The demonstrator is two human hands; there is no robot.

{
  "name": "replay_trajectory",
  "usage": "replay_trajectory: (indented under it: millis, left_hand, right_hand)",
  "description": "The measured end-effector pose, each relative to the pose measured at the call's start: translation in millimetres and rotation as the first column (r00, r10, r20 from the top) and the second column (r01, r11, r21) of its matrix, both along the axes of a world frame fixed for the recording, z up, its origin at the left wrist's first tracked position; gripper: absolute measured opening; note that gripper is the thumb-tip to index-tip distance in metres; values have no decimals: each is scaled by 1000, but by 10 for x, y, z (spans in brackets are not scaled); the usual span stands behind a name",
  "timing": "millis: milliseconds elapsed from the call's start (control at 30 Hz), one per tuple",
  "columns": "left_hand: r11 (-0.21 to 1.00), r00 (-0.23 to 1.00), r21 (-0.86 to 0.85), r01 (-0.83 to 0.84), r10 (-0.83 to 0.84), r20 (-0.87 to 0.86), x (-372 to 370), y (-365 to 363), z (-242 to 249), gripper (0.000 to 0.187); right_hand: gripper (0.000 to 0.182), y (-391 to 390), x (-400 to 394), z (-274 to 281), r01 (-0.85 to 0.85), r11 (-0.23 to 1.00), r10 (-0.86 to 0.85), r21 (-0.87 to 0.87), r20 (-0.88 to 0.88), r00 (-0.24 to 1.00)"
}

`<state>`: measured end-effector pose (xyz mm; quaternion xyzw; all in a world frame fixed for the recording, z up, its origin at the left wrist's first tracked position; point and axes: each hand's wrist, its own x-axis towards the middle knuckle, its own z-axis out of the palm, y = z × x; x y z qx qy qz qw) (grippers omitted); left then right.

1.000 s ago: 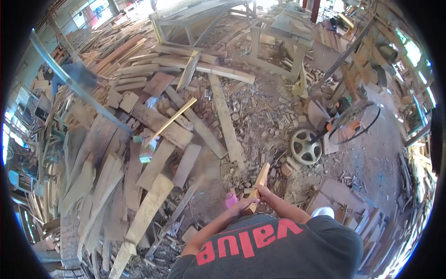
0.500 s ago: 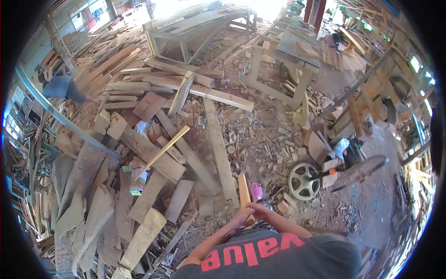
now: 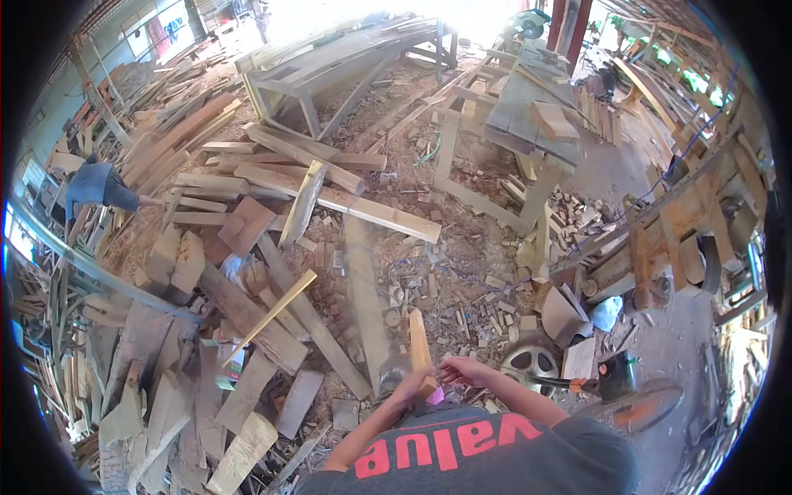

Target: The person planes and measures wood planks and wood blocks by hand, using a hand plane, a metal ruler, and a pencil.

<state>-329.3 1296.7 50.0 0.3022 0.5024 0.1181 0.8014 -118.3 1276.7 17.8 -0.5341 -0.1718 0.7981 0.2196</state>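
Observation:
My left hand is closed around the lower end of a narrow piece of wood, which points away from my body. To the right of it is my right hand, off the wood, its fingers loosely bent and apart with nothing visible in them. A small pink object shows just below the wood's near end, partly covered by my shirt. Under both hands the ground is strewn with wood scraps.
Planks and offcuts lie heaped on the left, crossed by a thin yellow stick. A spoked wheel stands at my right. Farther off are a wooden workbench and a long table. Another person bends at far left.
My right hand has come off the wood and moved right, while my left hand keeps its hold. The view has shifted, and the pink object now appears lower, nearer my shirt.

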Motion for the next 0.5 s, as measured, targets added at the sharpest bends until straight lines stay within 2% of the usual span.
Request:
replay_trajectory:
  millis: [33,100,167,200,233,267,300,367,400,433,467,500]
  left_hand:
    - [996,998,83,24,-19,-53,86,147,28,41]
    - [1000,998,9,-2,2,-64,274,490,-23,44]
    - [993,995,106,55,-45,-92,435,795,-269,46]
    - [995,996,89,33,-26,-86,527,972,-277,46]
    - [986,982,147,80,-52,-184,611,1160,-272,44]
    - [971,956,196,136,-76,-283,664,1305,-293,42]
    - [976,958,180,121,-68,-278,674,1424,-352,42]
    - [778,965,575,254,-245,-95,753,1847,-438,40]
    - [714,954,632,301,-228,-196,836,2008,-530,39]
    - [720,961,637,277,-206,-185,877,2193,-528,39]
    - [778,969,579,242,-161,-189,884,2401,-514,40]
    - [830,974,520,203,-116,-196,901,2626,-486,41]
  right_hand:
    - [41,111,79,105,21,1000,-21,17,-23,1000]
    - [44,382,130,240,14,1000,-14,3,-7,1000]
    - [48,638,161,293,-22,999,20,-47,-39,999]
    - [45,768,172,366,-13,1000,12,-3,-117,993]
    - [45,927,150,479,-34,999,31,-23,-112,993]
    - [42,1110,107,602,43,999,-41,13,-121,992]
    - [40,1273,71,657,123,991,-116,51,-133,984]
    - [37,1657,119,612,100,993,-96,67,-58,994]
    - [37,1841,152,650,71,996,-66,47,-96,993]
    - [37,2120,198,672,36,998,-29,47,-136,990]
    - [37,2339,302,519,-38,998,46,48,-181,982]
    - [37,2598,326,602,-63,996,73,63,-174,982]
